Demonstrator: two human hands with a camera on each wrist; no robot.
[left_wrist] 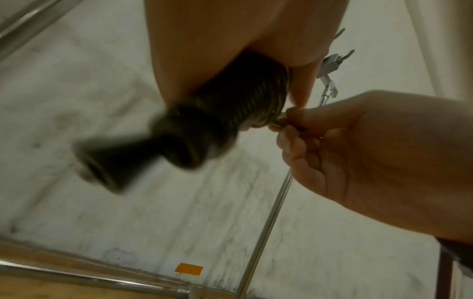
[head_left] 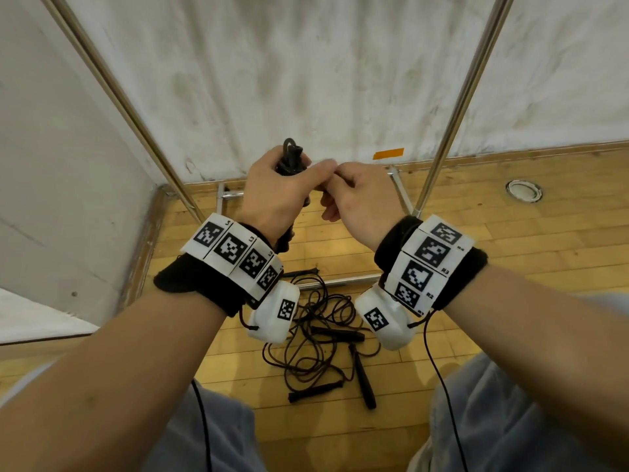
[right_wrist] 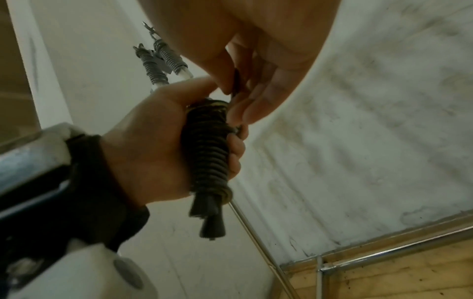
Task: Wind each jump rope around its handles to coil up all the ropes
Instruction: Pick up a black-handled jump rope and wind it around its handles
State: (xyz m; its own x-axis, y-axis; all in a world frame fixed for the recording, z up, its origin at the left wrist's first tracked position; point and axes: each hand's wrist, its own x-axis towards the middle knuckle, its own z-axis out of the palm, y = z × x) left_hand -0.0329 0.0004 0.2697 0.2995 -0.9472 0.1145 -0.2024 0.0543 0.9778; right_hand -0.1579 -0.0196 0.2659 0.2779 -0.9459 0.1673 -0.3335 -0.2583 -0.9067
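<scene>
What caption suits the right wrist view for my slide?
Left hand grips the coiled jump rope while right hand pinches its end.

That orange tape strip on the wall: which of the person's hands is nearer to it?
The right hand. In the head view it is raised just below and left of the orange tape strip, while the left hand, gripping the wound jump rope, sits farther left.

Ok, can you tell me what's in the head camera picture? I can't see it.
A left hand grips a black jump rope wound around its handles, while the right hand pinches its loose end. More uncoiled ropes lie tangled on the wooden floor below.
</scene>
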